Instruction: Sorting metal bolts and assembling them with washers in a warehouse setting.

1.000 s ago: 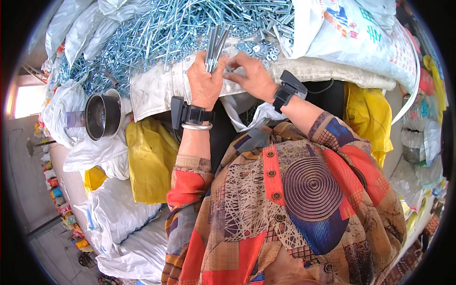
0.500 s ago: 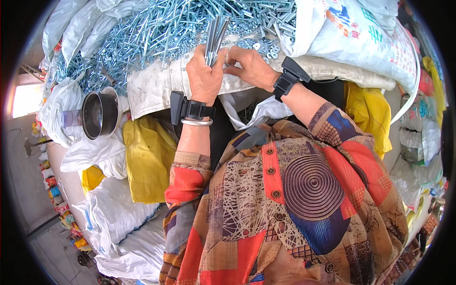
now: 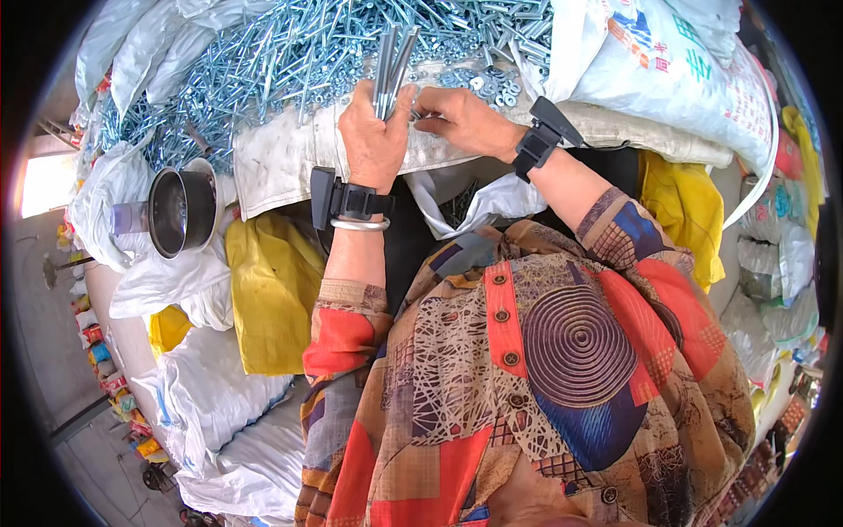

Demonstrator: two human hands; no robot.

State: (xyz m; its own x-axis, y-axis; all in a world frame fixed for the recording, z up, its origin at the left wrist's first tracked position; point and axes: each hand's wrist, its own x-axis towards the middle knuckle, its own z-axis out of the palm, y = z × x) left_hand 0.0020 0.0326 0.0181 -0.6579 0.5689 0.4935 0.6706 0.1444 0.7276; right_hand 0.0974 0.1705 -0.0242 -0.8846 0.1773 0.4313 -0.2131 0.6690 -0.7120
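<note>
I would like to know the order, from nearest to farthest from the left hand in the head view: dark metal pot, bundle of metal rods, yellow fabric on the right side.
1. Bundle of metal rods: inside the left hand's grip.
2. Dark metal pot: left and lower.
3. Yellow fabric: far right and lower.

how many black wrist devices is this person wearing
2: one black device on the left wrist, near the left hand gripping metal rods; another black device on the right wrist. No others show.
</note>
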